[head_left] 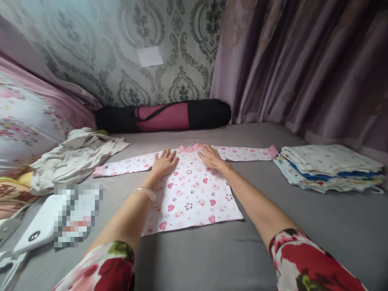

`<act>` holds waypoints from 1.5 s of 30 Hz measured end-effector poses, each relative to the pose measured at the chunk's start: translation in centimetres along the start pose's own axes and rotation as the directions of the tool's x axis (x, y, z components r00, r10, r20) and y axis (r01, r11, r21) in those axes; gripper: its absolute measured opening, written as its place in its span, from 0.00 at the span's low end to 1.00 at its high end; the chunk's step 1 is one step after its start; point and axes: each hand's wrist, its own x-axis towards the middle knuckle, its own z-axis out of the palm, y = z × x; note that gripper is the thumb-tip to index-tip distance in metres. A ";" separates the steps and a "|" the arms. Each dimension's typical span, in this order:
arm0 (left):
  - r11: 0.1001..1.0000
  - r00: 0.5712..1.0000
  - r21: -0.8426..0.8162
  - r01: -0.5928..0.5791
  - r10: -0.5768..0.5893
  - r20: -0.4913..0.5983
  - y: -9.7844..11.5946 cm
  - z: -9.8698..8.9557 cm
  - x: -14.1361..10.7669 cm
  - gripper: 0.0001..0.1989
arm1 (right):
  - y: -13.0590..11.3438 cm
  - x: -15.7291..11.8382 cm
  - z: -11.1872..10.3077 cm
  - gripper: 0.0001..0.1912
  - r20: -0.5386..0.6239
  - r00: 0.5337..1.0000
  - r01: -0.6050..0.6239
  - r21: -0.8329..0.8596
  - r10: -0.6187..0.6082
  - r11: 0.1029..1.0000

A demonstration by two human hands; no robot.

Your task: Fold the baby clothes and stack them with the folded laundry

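Observation:
A small long-sleeved shirt [194, 194], white with pink hearts and flowers, lies spread out on the grey sheet [194, 262]. Its pink collar points away from me, and both sleeves stretch out sideways to pink cuffs. My left hand [165, 162] rests flat on the left shoulder of the shirt, fingers spread. On the right shoulder, close to the collar, my right hand [211, 157] also lies flat with its fingers out. Neither hand grips the cloth.
Folded cloths [330, 161] are stacked at the right. Crumpled pale clothing [79, 157] lies at the left, with a white device [42, 226] and a blurred-out item [79, 218] nearer me. A black and maroon roll bag [163, 116] lies along the patterned wall [178, 40].

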 end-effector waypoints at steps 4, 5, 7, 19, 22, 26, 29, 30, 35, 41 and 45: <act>1.000 1.000 -0.001 0.008 -0.008 0.011 0.0 0.0 0.0 0.33 | 1.7 -1.6 -0.9 0.39 -0.065 0.993 -0.102 -0.001 0.102 0.995; 1.000 1.000 0.002 0.011 -0.011 0.011 0.0 0.0 0.0 0.33 | 2.2 -1.9 -1.0 0.40 -0.060 0.990 -0.130 -0.010 0.129 0.992; 1.000 1.000 0.010 0.012 -0.012 0.011 0.0 0.1 0.0 0.33 | 2.9 -2.3 -0.8 0.40 -0.030 0.986 -0.163 -0.033 0.162 0.986; 0.998 1.000 0.057 0.020 -0.021 0.011 -0.5 0.7 0.5 0.33 | 5.6 -1.6 -1.2 0.31 -0.237 0.943 -0.258 -0.087 0.232 0.962; 0.997 0.999 0.068 0.025 -0.026 0.020 -0.4 0.6 0.5 0.33 | 6.2 -1.6 -1.3 0.30 -0.259 0.929 -0.290 -0.060 0.266 0.955; 0.996 0.999 0.084 0.029 -0.030 0.021 -0.4 0.6 0.4 0.33 | 6.5 -1.5 -1.8 0.30 -0.208 0.937 -0.287 -0.010 0.279 0.958; 0.994 0.999 0.106 0.028 -0.031 0.025 -0.4 0.6 0.4 0.33 | 7.4 -1.5 -3.3 0.32 -0.096 0.961 -0.254 0.077 0.261 0.964; 0.994 0.999 0.107 0.028 -0.031 0.025 -0.5 0.7 0.4 0.33 | 8.0 -1.6 -4.0 0.32 -0.075 0.963 -0.250 0.108 0.259 0.962; 0.995 0.999 0.102 0.022 -0.024 0.020 -0.6 0.7 0.6 0.34 | 12.2 -3.5 -7.5 0.26 -0.293 0.831 -0.460 0.115 0.472 0.881; 0.995 0.999 0.097 0.032 -0.035 0.025 -0.2 0.4 0.4 0.33 | 15.4 -5.7 -7.4 0.20 -0.512 0.531 -0.725 0.139 0.675 0.675; 0.997 0.999 0.065 0.037 -0.039 0.037 -0.2 0.4 0.3 0.33 | 15.7 -5.3 -6.1 0.21 -0.506 0.449 -0.810 0.117 0.737 0.574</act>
